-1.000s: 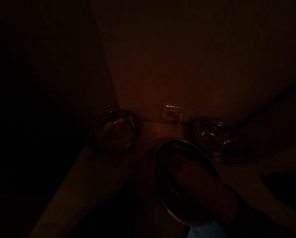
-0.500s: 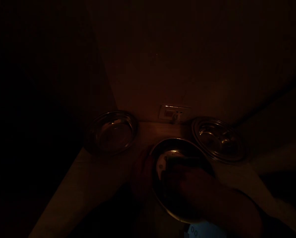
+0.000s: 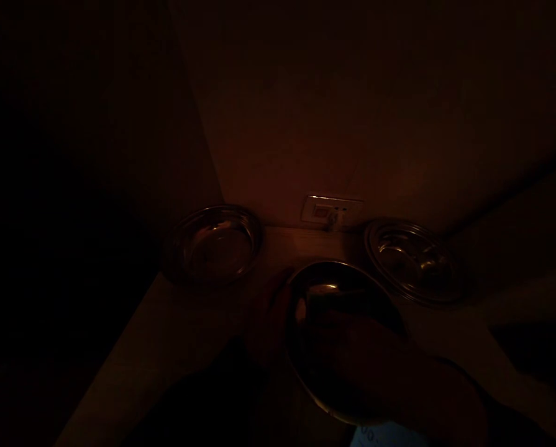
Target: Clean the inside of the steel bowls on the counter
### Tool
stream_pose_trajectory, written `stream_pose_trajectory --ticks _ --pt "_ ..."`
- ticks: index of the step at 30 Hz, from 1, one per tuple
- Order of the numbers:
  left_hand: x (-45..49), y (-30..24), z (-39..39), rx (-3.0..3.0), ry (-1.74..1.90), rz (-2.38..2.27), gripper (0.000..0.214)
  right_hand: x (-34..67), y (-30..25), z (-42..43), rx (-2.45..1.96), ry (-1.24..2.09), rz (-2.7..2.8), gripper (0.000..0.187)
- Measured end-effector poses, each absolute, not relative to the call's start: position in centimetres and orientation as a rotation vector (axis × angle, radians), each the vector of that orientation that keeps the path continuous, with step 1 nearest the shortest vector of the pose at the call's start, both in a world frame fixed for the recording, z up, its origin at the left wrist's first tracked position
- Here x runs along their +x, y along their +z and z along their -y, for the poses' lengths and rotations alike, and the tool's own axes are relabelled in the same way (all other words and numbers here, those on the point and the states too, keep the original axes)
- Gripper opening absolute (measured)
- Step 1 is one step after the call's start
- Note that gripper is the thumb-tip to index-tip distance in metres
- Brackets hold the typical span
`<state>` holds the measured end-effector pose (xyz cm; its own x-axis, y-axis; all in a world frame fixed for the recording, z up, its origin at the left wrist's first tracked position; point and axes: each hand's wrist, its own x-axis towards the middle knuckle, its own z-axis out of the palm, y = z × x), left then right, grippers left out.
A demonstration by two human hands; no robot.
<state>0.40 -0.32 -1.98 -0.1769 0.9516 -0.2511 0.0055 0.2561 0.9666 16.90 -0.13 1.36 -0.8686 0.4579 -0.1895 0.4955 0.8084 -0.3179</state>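
Observation:
The scene is very dark. A shiny round metal dish (image 3: 322, 288) with a raised rim is tilted in front of me, low in the middle of the view. My left hand (image 3: 268, 316) is at its left edge, fingers closed round the rim. My right hand (image 3: 347, 341) reaches in from the right and lies inside the dish, against its inner surface. Beside its fingers is a dark patch (image 3: 352, 302), perhaps a cloth; the gloom hides its kind and most of the fingers.
Another round metal dish (image 3: 219, 273) stands at the back left of the wooden table (image 3: 133, 341). At the back right are stacked metal plates (image 3: 403, 292), the top one with compartments. A socket plate (image 3: 310, 214) is on the wall behind. A lit bluish surface (image 3: 389, 434) shows at the bottom.
The view has shifted slightly, so the dishes and socket appear a little further right. The picture is dimmer over the hands. Both hands stay at the dish, with little visible movement.

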Motion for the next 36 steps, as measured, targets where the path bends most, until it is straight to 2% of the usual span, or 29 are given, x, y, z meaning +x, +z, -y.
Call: stream_pose_trajectory --ticks 8,14,21,26,32,36 --pt "0.5 -2.4 0.5 1.017 1.144 -1.464 0.042 16.6 2.5 -1.3 1.053 -0.196 -2.72 0.031" --pt "0.7 -2.2 0.5 0.973 1.134 -1.536 0.041 16.4 2.0 -0.6 0.902 -0.203 -2.798 0.023" --pt "0.7 -2.3 0.6 1.064 1.136 -1.488 0.04 16.3 2.2 -0.9 1.024 -0.091 -2.762 0.029" --pt "0.8 -2.3 0.6 1.048 1.123 -1.518 0.042 16.6 1.7 0.0 0.88 -0.23 -2.838 0.021" --pt "0.8 -2.1 0.8 1.055 1.129 -1.522 0.04 18.1 1.2 0.2 0.842 -0.496 -2.866 0.025" --pt "0.6 -2.4 0.8 1.085 1.122 -1.495 0.04 18.6 2.1 -0.5 1.019 -0.372 -2.812 0.031"
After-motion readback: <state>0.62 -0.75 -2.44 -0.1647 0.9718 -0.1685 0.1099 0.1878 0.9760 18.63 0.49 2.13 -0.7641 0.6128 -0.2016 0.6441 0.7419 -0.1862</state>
